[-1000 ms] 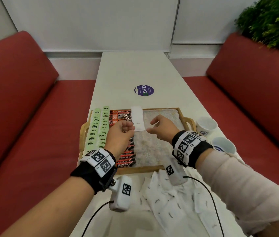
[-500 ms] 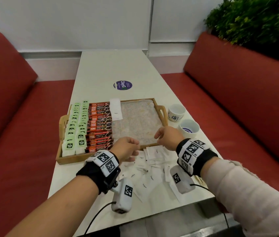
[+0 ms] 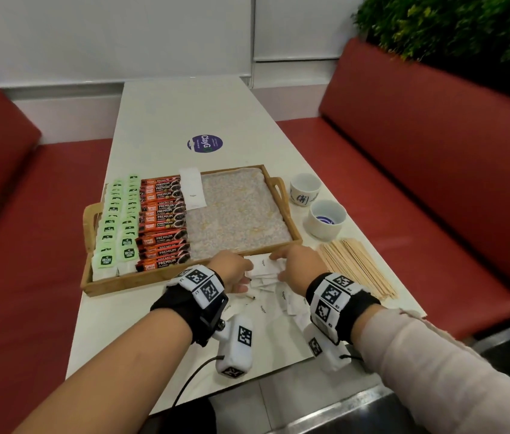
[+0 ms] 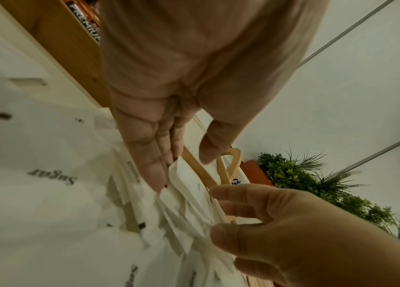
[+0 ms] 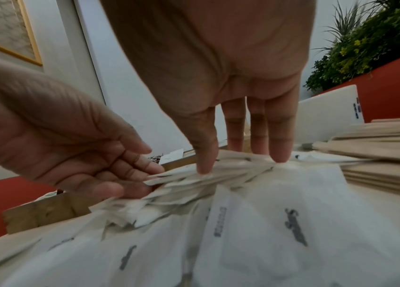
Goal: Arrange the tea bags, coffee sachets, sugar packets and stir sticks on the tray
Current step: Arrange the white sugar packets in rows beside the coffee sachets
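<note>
- White table (image 3: pixel 184 114) between red benches.
- Left hand (image 3: pixel 231 272) and right hand (image 3: pixel 299 267), fingers straight and loose, touch the sugar packets (image 3: pixel 266 277) just before the tray (image 3: pixel 281 195); nothing pinched.
- Best lift one packet singly, lay it beside the sugar packet on the tray (image 3: pixel 192 191).

Both hands (image 3: pixel 263 270) (earlier apart) at sugar packets (image 3: pixel 263 278)

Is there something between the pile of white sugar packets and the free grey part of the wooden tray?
Only the low front rim of the wooden tray. The pile of white paper sugar packets lies just before it; the grey speckled tray floor beyond is bare.
</note>
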`<state>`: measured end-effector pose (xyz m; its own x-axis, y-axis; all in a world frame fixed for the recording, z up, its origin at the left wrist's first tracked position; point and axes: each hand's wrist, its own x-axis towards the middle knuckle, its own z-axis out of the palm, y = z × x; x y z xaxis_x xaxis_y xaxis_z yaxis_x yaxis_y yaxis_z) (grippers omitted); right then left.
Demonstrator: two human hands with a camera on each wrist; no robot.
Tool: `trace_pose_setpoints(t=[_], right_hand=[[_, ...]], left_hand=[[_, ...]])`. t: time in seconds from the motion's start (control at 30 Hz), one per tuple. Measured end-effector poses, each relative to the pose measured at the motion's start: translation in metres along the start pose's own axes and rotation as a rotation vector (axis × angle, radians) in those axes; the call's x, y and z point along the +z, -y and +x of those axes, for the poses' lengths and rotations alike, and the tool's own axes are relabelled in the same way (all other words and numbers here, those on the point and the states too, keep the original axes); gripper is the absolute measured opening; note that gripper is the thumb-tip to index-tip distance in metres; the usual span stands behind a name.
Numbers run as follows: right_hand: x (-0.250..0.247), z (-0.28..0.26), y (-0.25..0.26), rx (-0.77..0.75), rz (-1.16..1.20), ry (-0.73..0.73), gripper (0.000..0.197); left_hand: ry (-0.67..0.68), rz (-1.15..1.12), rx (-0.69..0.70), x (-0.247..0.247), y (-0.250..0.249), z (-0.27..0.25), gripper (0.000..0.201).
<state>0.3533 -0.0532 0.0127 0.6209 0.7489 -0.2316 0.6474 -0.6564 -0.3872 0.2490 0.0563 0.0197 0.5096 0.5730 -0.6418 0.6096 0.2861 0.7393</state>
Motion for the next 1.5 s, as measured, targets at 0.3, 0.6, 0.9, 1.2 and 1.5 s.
trace_pose_setpoints(t=[0.3,0.6,0.9,1.2,1.5], right_hand=[[0.007,-0.006,-0.001,-0.033,0.095,-0.055,0.045],[0.009,-0.010,-0.006,-0.061,0.292,-0.079,0.051],[0.010,-0.011,-0.006,-0.098,0.455,-0.041,0.071],[0.000,-0.005,-0.011,-0.073,0.562,-0.138,0.037],[-0.002,0.008,0.008,-0.038,0.575,-0.143,0.037]], left_hand=[[0.020,-0.022,0.014,0.007,-0.003,0.002,0.020],[0.056,-0.191,0.024,0.018,-0.002,0.004,0.009],[0.011,-0.187,0.058,0.021,0.001,0.004,0.009],[-0.067,-0.225,0.114,0.002,0.007,0.007,0.005],[-0.002,-0.496,0.147,-0.022,0.006,-0.003,0.029]])
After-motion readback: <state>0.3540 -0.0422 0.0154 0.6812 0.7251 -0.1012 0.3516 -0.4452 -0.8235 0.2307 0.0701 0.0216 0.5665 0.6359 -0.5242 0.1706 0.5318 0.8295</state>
